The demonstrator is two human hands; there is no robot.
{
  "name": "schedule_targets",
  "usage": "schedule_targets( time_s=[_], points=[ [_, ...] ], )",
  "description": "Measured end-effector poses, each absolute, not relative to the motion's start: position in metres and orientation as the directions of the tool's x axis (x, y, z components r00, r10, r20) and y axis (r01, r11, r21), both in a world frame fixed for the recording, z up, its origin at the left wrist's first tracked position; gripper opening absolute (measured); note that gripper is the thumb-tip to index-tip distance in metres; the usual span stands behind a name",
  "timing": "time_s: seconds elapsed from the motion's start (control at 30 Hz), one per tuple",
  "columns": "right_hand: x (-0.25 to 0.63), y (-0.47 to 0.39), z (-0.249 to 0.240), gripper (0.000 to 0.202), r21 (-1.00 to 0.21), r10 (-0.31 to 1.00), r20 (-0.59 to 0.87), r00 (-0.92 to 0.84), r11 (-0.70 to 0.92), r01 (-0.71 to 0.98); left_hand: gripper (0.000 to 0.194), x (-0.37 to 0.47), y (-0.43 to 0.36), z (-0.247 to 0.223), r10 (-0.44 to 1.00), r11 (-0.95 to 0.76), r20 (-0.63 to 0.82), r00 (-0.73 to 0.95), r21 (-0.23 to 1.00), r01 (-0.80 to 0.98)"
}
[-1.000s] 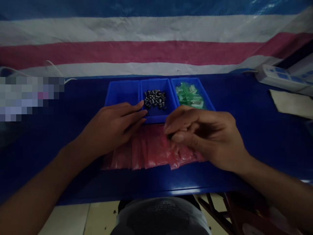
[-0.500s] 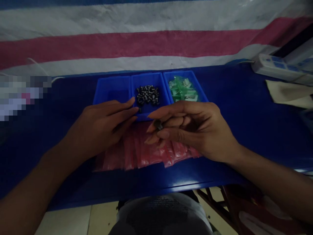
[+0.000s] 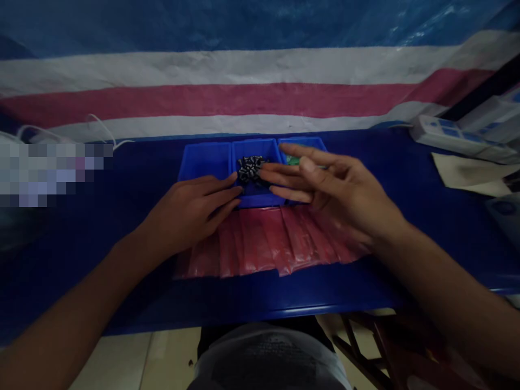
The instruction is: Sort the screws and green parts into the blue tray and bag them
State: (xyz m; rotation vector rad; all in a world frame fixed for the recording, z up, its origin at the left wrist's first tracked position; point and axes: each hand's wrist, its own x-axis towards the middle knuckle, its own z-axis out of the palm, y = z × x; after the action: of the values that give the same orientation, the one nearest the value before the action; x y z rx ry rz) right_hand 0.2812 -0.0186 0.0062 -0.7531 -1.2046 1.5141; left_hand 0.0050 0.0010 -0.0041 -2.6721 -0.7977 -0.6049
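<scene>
My left hand (image 3: 199,208) rests with its fingers stretched out at the near left corner of the middle blue bin (image 3: 262,201). A dark spot, perhaps a screw, shows by its fingertips. In that bin lies a pile of small dark screws (image 3: 248,168). My right hand (image 3: 325,179) hovers over the right side of the middle bin and the front of the right blue bin (image 3: 304,141), fingers apart, with nothing visible in it. It hides most of the green bags (image 3: 293,160) in the right bin.
The left blue bin (image 3: 206,158) stands beside the middle one. Red plastic bags (image 3: 260,244) lie in an overlapping row in front of the bins. At the right are a white power strip (image 3: 442,132) and a beige sheet (image 3: 467,173). A striped sheet (image 3: 244,100) hangs behind the blue table (image 3: 244,300).
The screw held in my right hand is no longer seen there, and its fingers have spread and moved towards the bins. My left hand stays at the middle bin. The view has shifted.
</scene>
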Motion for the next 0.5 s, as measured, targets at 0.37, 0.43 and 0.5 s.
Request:
schedule_targets(
  time_s=[0.37,0.43,0.5],
  points=[
    [0.345,-0.072,-0.014,0.024,-0.429,0.916,0.227,-0.33,0.398,0.811,0.031,-0.001,0.006,-0.013,0.544,-0.812,0.436,0.717,0.058,0.58],
    [0.338,-0.08,-0.027,0.022,-0.409,0.905,0.265,-0.333,0.418,0.811,0.032,-0.002,0.007,-0.013,0.533,-0.826,0.445,0.72,0.088,0.557],
    [0.328,-0.081,-0.03,0.024,-0.407,0.883,0.31,-0.352,0.458,0.79,0.032,-0.002,0.008,-0.011,0.532,-0.832,0.439,0.724,0.109,0.545]
  ],
)
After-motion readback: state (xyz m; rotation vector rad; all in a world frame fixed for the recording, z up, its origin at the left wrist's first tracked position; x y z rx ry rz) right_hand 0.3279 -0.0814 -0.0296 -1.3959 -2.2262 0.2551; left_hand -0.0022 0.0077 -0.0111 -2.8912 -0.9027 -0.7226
